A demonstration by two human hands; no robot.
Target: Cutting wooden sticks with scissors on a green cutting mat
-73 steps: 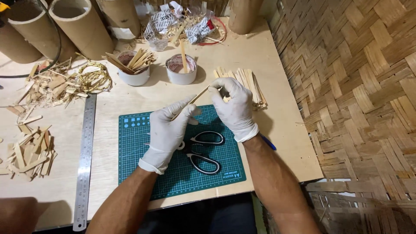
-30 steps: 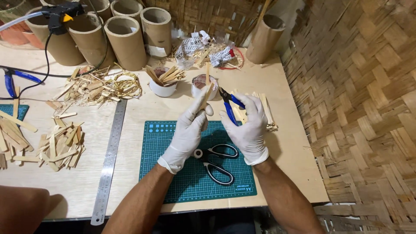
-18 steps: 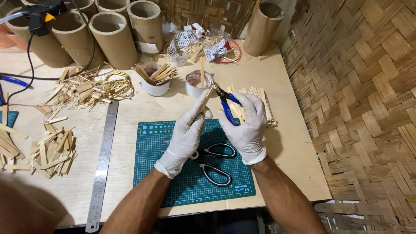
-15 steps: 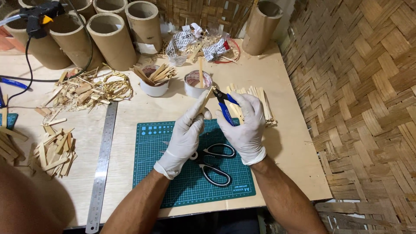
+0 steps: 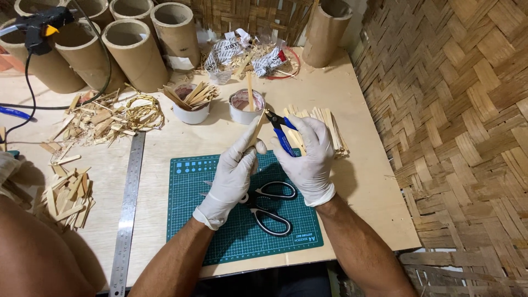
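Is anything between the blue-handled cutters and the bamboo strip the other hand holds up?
Nothing visible. The cutters in the right hand meet the tip of the bamboo strip held by the left hand.

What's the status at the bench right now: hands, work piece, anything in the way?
Left hand grips bamboo strip, held upright. Right hand grips blue-handled cutters, tips at the strip's top. Scissors lie on green mat under the hands.

Both hands wear thin, whitish disposable gloves, wrinkled and snug, ending at the wrist: the left hand (image 5: 230, 177) at about nine o'clock, the right hand (image 5: 309, 157) at three. Forearms are bare, no sleeves.
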